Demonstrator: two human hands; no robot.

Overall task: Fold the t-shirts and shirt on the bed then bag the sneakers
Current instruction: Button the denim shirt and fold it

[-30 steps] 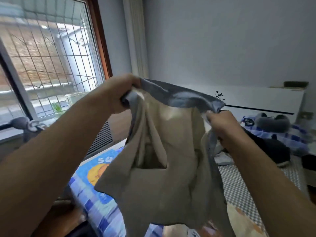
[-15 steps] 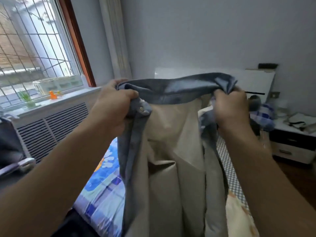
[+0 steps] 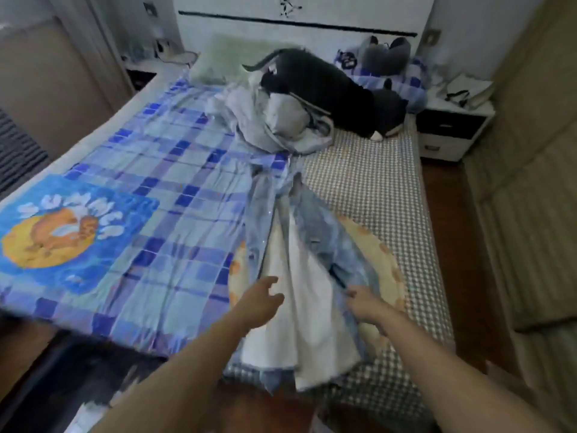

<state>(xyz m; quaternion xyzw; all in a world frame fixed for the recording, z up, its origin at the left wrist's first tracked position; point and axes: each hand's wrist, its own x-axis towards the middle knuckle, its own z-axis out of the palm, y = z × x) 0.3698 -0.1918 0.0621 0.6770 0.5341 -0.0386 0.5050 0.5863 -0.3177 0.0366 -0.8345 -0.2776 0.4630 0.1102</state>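
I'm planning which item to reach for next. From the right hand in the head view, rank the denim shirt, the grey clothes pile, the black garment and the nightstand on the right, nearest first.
1. denim shirt: right under the right hand, at the bed's near edge.
2. grey clothes pile: mid-bed, farther up.
3. black garment: just behind the pile, toward the headboard.
4. nightstand: off the bed, far right; close to the black garment in distance, so their order is uncertain.

White blurred lettering on blue cartoon panel of bed sheet [image 3: 78, 232], looks like "SUMMER", not certain. No other readable text.
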